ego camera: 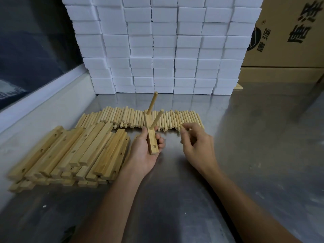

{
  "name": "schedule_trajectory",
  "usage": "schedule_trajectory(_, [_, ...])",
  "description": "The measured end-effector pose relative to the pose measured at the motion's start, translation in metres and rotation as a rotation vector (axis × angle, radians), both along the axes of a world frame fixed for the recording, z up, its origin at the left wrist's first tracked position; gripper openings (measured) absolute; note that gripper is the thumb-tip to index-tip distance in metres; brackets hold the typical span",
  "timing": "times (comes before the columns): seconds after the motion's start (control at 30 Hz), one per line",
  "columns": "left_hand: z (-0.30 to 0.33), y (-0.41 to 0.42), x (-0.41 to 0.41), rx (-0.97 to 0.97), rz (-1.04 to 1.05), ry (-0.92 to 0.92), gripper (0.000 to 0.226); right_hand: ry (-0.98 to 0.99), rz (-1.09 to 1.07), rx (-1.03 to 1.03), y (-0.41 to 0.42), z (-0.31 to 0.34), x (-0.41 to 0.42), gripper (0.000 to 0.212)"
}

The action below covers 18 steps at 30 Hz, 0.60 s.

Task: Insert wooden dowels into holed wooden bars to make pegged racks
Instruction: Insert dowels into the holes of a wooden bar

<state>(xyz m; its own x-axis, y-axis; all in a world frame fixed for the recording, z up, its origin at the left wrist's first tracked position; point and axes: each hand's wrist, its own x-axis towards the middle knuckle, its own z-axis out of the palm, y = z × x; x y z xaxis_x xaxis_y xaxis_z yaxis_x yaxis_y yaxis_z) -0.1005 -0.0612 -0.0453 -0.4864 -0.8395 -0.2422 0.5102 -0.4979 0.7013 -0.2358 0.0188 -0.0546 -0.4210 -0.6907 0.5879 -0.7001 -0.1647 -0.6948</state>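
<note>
My left hand (143,151) grips a holed wooden bar (151,137) above the steel table. Two dowels stand in the bar: one at its far end (152,103) and one at its middle (156,120). A hole near the bar's near end shows empty. My right hand (196,142) reaches over the row of loose dowels (133,118) lying behind it. Its fingertips pinch the near end of a dowel (183,126) at the right part of the row.
A pile of holed wooden bars (70,153) lies at the left on the steel table (245,137). Stacked white foam blocks (163,44) form a wall at the back. Cardboard boxes (289,41) stand at the back right. A window ledge runs along the left.
</note>
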Motion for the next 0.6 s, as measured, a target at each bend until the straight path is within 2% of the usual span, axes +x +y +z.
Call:
schedule_trajectory(0.1, [0.0,-0.001,-0.001,0.0,0.001,0.001,0.042,0.016,0.128,0.069,0.0,0.004,0.004,0.021])
schedule_trajectory(0.27, [0.0,-0.002,0.001,0.013,0.004,-0.002,0.044,-0.292,0.374,0.159,0.002,0.007,0.015,0.006])
schedule_trajectory(0.43, [0.0,-0.002,0.002,0.019,0.001,-0.007,0.043,-0.496,0.522,0.179,0.004,0.012,0.018,0.017])
schedule_trajectory(0.5, [0.0,-0.002,0.002,0.02,-0.006,-0.007,0.043,-0.461,0.496,0.225,0.004,0.012,0.018,0.016])
schedule_trajectory(0.6, [0.001,-0.002,0.002,0.035,-0.011,0.024,0.042,-0.264,0.413,0.274,0.003,0.008,0.019,0.013])
